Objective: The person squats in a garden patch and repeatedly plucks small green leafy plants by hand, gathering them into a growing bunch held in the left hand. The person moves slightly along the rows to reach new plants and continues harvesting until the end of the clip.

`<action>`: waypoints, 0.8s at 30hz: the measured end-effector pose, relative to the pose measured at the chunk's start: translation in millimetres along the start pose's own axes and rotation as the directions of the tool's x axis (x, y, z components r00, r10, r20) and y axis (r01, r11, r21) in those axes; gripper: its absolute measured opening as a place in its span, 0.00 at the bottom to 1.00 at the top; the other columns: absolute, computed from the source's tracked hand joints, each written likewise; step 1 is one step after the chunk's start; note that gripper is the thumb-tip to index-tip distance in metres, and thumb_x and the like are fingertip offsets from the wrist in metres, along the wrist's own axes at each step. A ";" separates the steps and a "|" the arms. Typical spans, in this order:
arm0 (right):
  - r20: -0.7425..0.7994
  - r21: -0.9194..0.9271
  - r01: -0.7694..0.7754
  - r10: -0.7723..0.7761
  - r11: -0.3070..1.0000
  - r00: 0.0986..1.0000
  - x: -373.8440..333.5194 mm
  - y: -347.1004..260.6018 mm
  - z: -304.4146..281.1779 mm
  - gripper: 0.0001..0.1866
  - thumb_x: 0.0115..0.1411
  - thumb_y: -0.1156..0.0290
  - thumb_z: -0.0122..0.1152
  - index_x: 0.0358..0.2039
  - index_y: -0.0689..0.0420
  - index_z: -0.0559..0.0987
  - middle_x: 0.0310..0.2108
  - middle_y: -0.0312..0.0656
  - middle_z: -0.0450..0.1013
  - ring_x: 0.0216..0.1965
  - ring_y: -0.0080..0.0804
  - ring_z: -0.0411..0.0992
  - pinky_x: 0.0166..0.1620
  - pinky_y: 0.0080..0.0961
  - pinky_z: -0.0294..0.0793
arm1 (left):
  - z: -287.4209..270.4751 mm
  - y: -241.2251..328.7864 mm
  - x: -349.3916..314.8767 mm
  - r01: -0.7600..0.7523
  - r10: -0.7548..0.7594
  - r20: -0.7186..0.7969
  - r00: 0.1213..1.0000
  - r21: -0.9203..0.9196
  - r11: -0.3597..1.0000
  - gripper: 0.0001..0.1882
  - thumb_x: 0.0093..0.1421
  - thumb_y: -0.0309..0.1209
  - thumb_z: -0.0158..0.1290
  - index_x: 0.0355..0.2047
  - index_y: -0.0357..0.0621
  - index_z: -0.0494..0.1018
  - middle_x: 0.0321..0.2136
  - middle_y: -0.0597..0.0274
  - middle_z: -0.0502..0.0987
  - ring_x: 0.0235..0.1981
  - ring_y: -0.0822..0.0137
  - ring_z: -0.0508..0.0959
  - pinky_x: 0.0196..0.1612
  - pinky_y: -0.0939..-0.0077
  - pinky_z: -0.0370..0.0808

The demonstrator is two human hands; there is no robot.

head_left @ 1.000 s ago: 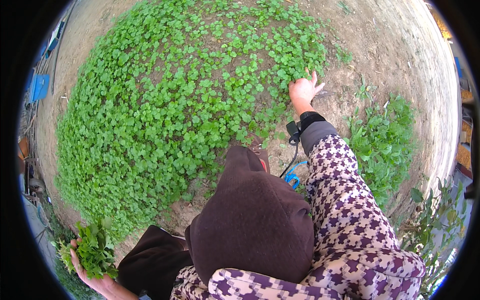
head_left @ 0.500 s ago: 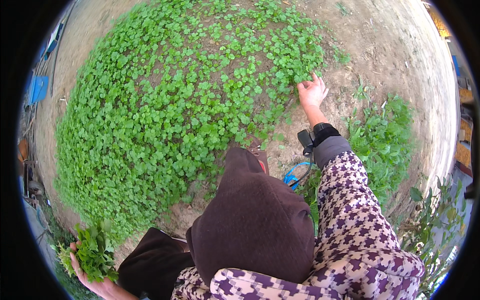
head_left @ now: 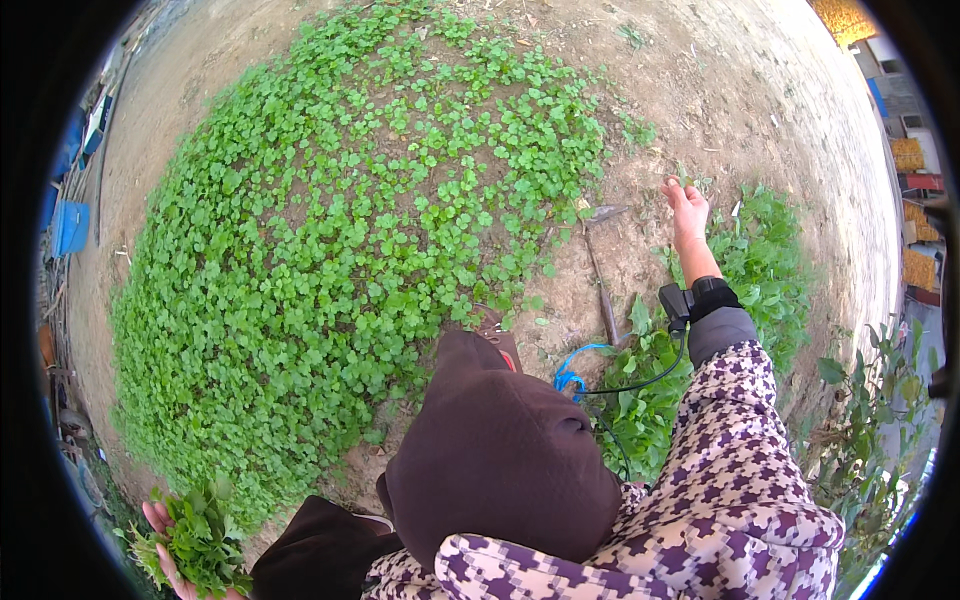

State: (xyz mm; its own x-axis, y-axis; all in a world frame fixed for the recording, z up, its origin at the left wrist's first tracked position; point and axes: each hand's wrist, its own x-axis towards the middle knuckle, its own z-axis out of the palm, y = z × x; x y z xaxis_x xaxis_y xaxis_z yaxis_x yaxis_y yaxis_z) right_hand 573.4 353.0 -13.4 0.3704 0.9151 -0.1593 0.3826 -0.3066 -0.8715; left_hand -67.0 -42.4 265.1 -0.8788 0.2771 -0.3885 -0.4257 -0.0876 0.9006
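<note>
Patch (head_left: 330,260) on the left, greens (head_left: 772,270) on the right, hoe (head_left: 606,310) between!
There's the hoe on bare soil (head_left: 560,315), cord (head_left: 568,380) just by its near end; right hand (head_left: 688,215) to its right, just left of the greens' far end; left hand (head_left: 172,570) at the patch's near-left corner, bunch (head_left: 207,545) in it.

Head View: Working Positions

The bare left hand (head_left: 168,548) grips a loose bunch of green, leafy stems (head_left: 205,543). The bare right hand (head_left: 688,212) extends near a dense green plant clump (head_left: 765,255); whether its fingers (head_left: 673,186) hold anything is unclear. A grey-bladed tool with a slender brown handle (head_left: 606,308) lies on bare brown soil (head_left: 640,255) beside a broad bed of green, lobed-leaf plants (head_left: 300,275).
</note>
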 end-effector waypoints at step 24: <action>-0.022 -0.696 -0.016 0.001 0.718 1.000 18.2 31.7 -11.1 0.20 0.50 0.53 0.63 0.34 0.57 0.81 0.30 0.45 0.78 0.32 0.37 0.76 0.40 0.29 0.73 | -39.1 3.7 23.7 -0.113 0.094 0.282 0.955 0.052 0.992 0.25 0.66 0.32 0.46 0.61 0.37 0.56 0.28 0.70 0.58 0.35 0.72 0.62 0.47 0.74 0.62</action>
State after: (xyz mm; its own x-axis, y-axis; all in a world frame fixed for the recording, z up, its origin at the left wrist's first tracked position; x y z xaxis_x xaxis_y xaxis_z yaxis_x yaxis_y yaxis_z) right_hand 601.7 357.0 -38.7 0.3889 0.9090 -0.1500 0.8579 -0.4167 -0.3005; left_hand -97.9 -73.5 251.6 -0.8183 0.5263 -0.2312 -0.3120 -0.0688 0.9476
